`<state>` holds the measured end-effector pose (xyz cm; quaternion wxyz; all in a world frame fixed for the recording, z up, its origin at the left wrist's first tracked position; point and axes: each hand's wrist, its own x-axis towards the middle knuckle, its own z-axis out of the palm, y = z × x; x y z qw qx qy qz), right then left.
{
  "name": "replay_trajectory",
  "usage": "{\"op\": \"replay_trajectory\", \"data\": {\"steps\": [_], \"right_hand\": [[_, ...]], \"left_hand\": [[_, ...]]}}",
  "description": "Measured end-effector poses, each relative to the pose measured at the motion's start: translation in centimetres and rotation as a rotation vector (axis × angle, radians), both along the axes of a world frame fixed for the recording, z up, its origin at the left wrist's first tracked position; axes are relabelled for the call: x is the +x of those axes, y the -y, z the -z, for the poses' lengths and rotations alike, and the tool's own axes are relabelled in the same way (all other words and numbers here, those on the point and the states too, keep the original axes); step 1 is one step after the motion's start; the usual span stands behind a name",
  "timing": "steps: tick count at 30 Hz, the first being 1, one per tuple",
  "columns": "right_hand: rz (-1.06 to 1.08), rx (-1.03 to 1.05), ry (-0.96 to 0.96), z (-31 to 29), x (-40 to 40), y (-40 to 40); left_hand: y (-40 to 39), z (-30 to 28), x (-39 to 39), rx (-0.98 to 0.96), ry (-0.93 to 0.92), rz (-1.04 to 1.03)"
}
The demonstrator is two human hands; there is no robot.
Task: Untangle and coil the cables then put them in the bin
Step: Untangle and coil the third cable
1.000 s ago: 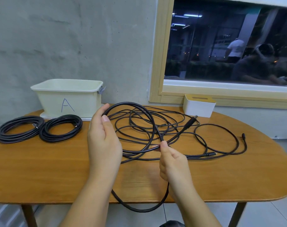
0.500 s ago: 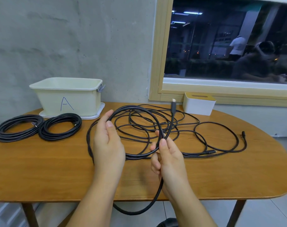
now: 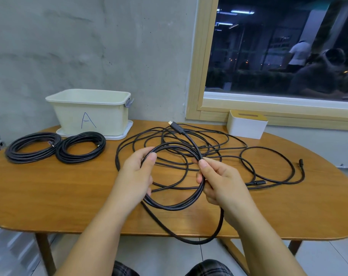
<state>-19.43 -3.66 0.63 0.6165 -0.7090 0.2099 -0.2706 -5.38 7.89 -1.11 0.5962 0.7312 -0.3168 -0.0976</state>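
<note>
Your left hand [image 3: 136, 176] and right hand [image 3: 219, 184] together hold one loop of thick black cable [image 3: 175, 206] above the near half of the wooden surface [image 3: 50, 188]. The left fingers curl round the loop's left side; the right thumb and forefinger pinch its right side, where strands cross. From the loop one length hangs over the near edge of the surface in a slack bow, and another rises toward the wall, ending in a plug [image 3: 174, 125] held off the surface. Behind and to the right of your hands lies the tangle of thinner black cable [image 3: 219, 144], spread loosely, with two connector ends [image 3: 256, 183] lying close together at right and a further end [image 3: 300, 162] near the right edge. Two coiled cables [image 3: 33, 150] [image 3: 80, 147] lie side by side, touching, at far left. The cream bin [image 3: 89, 112], marked "A", stands on its white tray just behind them, by the wall. A white box with a tan top [image 3: 246, 124] stands below the window.
</note>
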Motion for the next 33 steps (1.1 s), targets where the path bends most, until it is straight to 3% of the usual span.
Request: {"op": "replay_trajectory", "data": {"steps": [8, 16, 23, 25, 26, 28, 30, 33], "right_hand": [[-0.055, -0.136, -0.037, 0.2, -0.6, -0.4], [-0.122, -0.207, -0.097, -0.6, -1.1, -0.1], [-0.028, -0.149, -0.045, 0.0, -0.9, -0.2], [0.014, -0.232, -0.061, 0.2, -0.9, -0.2], [0.022, -0.302, -0.08, 0.2, -0.9, -0.2], [0.003, -0.471, -0.146, 0.0, -0.9, -0.3], [-0.022, -0.623, -0.205, -0.1, -0.7, -0.6], [-0.049, -0.766, -0.207, -0.2, -0.6, -0.6]], "left_hand": [[-0.4, -0.2, -2.4, -0.185, -0.017, -0.12], [-1.0, 0.1, -2.2, -0.128, 0.133, -0.129], [-1.0, 0.0, -3.0, -0.124, 0.053, -0.058], [-1.0, 0.4, -2.7, -0.035, 0.164, -0.066], [-1.1, 0.6, -2.5, 0.036, 0.307, -0.109], [-1.1, 0.6, -2.1, 0.17, 0.746, -0.159], [-0.7, 0.1, -2.2, 0.251, 1.088, -0.078], [0.1, -1.8, -2.6, 0.444, 1.16, 0.127]]}}
